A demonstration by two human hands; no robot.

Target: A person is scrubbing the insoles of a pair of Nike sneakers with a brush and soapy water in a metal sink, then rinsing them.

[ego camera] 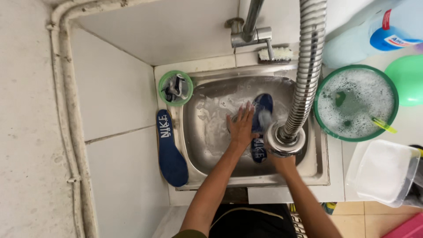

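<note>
Left hand (241,125) flat on insole (261,128) in sink (202,145), right hand (282,161) gripping sprayer (282,141): rinsing underway; second insole (171,150) waits outside.

Both forearms are bare from the elbow down to the wrist, with no watch, no bracelet and no glove on them. The left hand (241,125) wears no ring that I can see, and its fingers (246,110) are uncovered. The right hand (282,162) is mostly hidden. Near the left elbow there is the edge of an olive-green sleeve. Lower, the person wears a black garment with a thin pale line curving across it.
</note>
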